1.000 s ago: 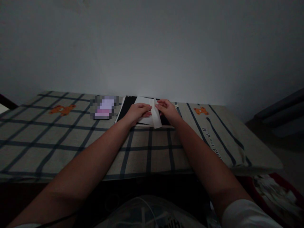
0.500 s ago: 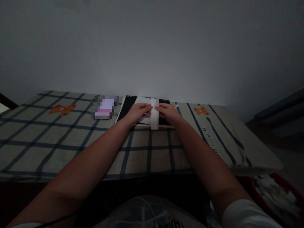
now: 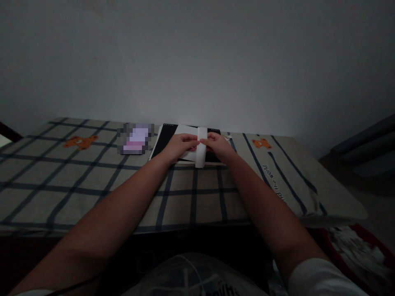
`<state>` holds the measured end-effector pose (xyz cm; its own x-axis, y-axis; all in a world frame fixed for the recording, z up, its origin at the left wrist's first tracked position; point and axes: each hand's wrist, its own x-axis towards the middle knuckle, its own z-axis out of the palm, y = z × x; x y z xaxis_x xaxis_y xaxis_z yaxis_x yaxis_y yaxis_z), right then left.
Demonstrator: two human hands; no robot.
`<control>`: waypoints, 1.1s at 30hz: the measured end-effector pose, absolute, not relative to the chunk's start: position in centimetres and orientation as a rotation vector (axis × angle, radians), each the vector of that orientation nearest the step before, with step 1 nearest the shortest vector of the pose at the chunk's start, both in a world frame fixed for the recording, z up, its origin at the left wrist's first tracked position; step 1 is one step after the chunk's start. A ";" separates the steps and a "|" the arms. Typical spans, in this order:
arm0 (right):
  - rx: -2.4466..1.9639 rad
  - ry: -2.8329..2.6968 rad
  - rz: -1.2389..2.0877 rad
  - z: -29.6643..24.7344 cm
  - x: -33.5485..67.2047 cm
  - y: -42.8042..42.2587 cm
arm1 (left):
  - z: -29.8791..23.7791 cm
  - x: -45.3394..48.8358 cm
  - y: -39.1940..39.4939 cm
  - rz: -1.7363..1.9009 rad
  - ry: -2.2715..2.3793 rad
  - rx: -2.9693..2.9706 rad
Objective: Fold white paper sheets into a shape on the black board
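A white paper strip (image 3: 200, 158) stands lengthwise in front of me, over a dark flat pad or folder (image 3: 166, 137). From its left side my left hand (image 3: 180, 146) pinches the strip between thumb and fingers. My right hand (image 3: 220, 147) grips it from the right, its thumb almost meeting the left one at the strip's middle. A white sheet (image 3: 186, 130) lies on the dark pad, partly covered by my hands. Some fingertips are hidden behind the strip.
A checked cloth (image 3: 101, 176) with bear prints covers the table, which stands against a grey wall (image 3: 197, 74). Left of the pad lies a phone-like object (image 3: 137, 139), blurred by pixels. A red container (image 3: 364, 234) with pale contents is below at the right.
The strip's upper part looks wider and flatter now and has turned slightly. My fingers have shifted a little along it, still pinching; the arms stay almost in place.
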<state>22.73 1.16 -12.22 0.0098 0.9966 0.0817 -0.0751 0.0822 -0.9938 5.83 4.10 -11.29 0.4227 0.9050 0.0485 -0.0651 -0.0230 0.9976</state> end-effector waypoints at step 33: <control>-1.098 -1.144 1.138 -12.4 22.7 1.1 | -11.4 5.8 4.6 0.884 0.811 1.224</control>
